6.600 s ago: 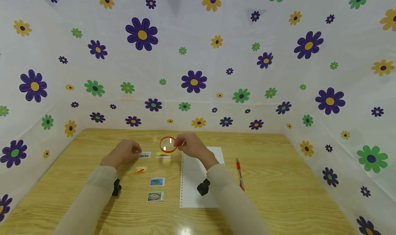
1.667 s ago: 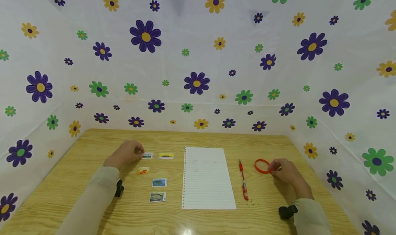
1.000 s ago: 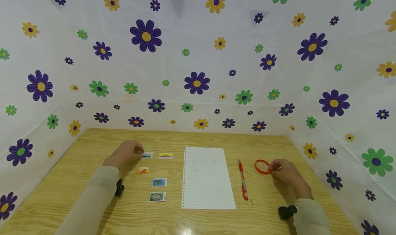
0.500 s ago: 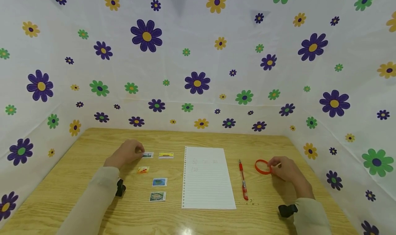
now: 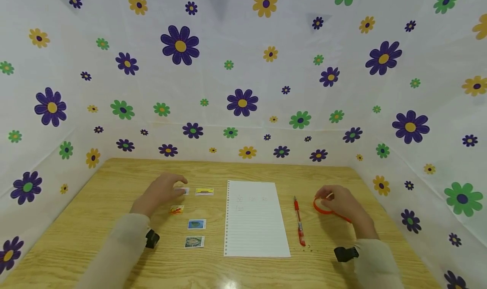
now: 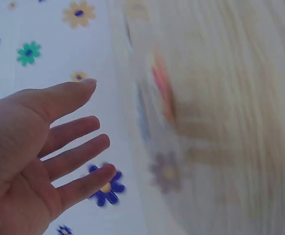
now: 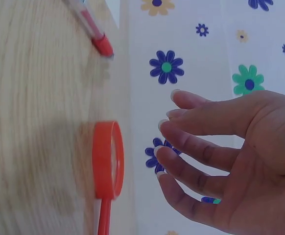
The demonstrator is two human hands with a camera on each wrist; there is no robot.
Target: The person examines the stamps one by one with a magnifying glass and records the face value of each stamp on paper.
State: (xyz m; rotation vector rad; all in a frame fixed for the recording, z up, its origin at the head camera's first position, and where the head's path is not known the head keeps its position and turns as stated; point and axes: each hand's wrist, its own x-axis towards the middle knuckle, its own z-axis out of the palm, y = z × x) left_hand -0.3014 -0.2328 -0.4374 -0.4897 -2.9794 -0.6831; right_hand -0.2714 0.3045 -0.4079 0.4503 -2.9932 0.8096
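Note:
My left hand [image 5: 160,192] hovers over a stamp [image 5: 185,191], thumb and fingers spread, partly covering it in the head view. That same hand [image 6: 59,152] shows an empty palm in the left wrist view. My right hand [image 5: 342,202] hangs just above a red magnifying glass [image 7: 103,159] that lies on the table. Its fingers are loosely bent with nothing between them. A yellow stamp [image 5: 204,191] lies to the right of the first one. Nearer to me are a red-orange stamp [image 5: 176,209], a blue stamp [image 5: 196,224] and a green stamp [image 5: 194,241].
A lined sheet of paper [image 5: 256,229] with faint handwritten numbers lies mid-table. Right of it is a red pen [image 5: 298,223], with small dark crumbs [image 5: 310,250] near its lower end. A flower-patterned sheet [image 5: 243,69] encloses the wooden table [image 5: 266,276] at back and sides.
My right hand set the magnifying glass down at the right, and has now let go of its handle and lifted. My left hand has just opened and shifted slightly right over the stamp.

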